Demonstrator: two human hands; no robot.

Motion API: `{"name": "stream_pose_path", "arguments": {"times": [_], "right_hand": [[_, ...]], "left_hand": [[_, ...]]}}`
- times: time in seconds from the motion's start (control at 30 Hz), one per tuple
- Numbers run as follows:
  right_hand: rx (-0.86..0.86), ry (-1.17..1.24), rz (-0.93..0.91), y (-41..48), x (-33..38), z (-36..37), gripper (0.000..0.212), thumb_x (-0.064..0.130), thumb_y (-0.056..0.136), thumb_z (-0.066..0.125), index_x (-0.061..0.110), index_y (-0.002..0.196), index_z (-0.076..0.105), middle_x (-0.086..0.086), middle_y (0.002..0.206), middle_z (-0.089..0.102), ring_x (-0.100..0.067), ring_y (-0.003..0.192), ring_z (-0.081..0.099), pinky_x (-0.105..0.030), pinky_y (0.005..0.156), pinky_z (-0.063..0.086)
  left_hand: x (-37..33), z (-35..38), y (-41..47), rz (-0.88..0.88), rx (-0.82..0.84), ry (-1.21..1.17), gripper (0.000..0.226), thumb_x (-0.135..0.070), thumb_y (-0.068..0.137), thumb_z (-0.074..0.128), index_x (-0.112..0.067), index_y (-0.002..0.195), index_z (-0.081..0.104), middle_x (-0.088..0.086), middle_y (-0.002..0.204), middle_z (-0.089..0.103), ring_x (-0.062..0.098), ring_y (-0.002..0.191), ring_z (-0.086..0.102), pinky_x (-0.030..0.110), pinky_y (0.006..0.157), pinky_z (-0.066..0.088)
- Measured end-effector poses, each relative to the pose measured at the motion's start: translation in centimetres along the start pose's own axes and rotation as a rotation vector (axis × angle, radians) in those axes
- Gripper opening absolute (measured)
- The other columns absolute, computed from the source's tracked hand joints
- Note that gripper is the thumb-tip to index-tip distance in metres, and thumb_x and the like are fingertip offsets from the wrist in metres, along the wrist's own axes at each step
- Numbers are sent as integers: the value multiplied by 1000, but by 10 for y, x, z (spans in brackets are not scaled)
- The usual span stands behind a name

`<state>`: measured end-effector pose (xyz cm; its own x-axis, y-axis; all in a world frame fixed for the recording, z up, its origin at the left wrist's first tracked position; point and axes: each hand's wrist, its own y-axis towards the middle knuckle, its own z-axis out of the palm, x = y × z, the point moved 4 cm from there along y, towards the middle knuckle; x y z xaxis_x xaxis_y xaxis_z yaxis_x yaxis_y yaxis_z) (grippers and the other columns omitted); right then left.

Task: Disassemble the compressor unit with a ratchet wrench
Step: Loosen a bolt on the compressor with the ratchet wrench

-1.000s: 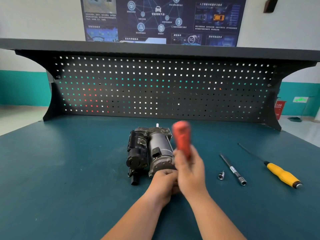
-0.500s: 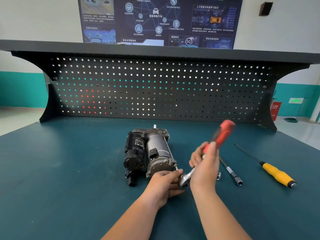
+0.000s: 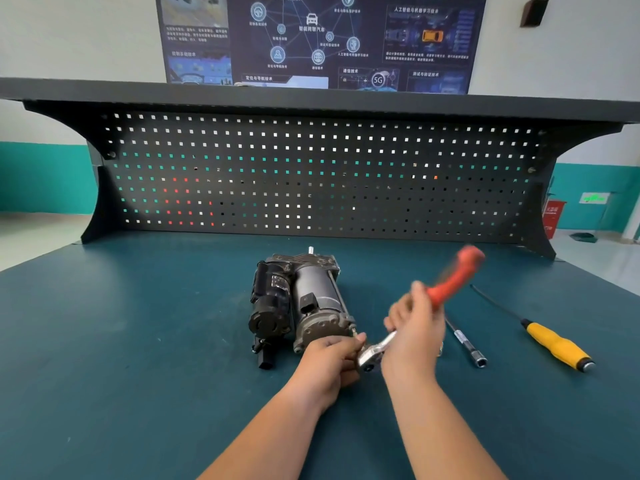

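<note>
Red-handled ratchet wrench (image 3: pixel 450 284), gripped by the right hand (image 3: pixel 415 327), its head pinched by the left hand (image 3: pixel 329 362) at the compressor unit (image 3: pixel 304 303); it could be slipped off by a crooked swing.

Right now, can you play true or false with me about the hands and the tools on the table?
1. The right hand holds the ratchet wrench by its red handle. True.
2. The yellow screwdriver lies left of the compressor unit. False: it lies to the right, beyond the extension bar.
3. The left hand grips the wrench's metal head, close to the compressor unit's near end. True.
4. The compressor unit stands up on the shelf. False: it lies on the green table.
</note>
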<state>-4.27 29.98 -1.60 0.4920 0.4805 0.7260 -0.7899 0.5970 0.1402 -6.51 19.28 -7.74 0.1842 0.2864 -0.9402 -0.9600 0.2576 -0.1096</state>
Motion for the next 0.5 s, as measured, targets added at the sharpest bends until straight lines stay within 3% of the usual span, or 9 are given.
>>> {"name": "stream_pose_path", "arguments": {"times": [0.1,0.2,0.3,0.37,0.47,0.5], "right_hand": [[-277,218,296,12,-9,-21,26,21,90,48,21,68,36,12,40,27,-6,32,24,-14,34,21],[-267,208,281,14,-13,-22,22,20,90,47,20,70,37,12,40,27,-6,32,25,-13,34,21],[-97,57,59,8,-2,-6,21,14,92,47,20,73,39,13,42,29,-4,35,25,-15,36,25],[108,-59,-97,-3,4,7,19,13,92,50,22,76,45,14,44,34,-2,38,29,-15,38,28],[478,-421,-365,-28,6,24,9,32,82,60,35,77,53,15,52,49,0,46,42,-13,48,35],[608,-540,-455,-35,3,29,9,38,80,60,36,75,52,17,55,51,0,49,44,-13,50,36]], "left_hand": [[0,4,1,-8,-10,21,17,-15,88,62,-8,72,59,1,54,62,9,44,57,16,46,45],[0,3,1,-19,-1,6,16,-15,88,62,-7,74,60,2,56,62,10,46,58,19,47,47],[1,3,-1,-57,27,-31,18,-13,89,60,-7,73,60,3,55,62,13,47,60,24,50,52],[2,2,-1,-69,29,-30,18,-14,88,62,-8,72,57,5,58,59,14,47,60,25,50,53],[2,4,-2,-8,57,-11,15,-13,77,69,-8,75,55,6,59,57,13,48,59,24,50,51],[-2,5,-3,46,68,-15,14,-17,72,68,-9,79,59,8,65,59,16,57,61,28,57,53]]}}
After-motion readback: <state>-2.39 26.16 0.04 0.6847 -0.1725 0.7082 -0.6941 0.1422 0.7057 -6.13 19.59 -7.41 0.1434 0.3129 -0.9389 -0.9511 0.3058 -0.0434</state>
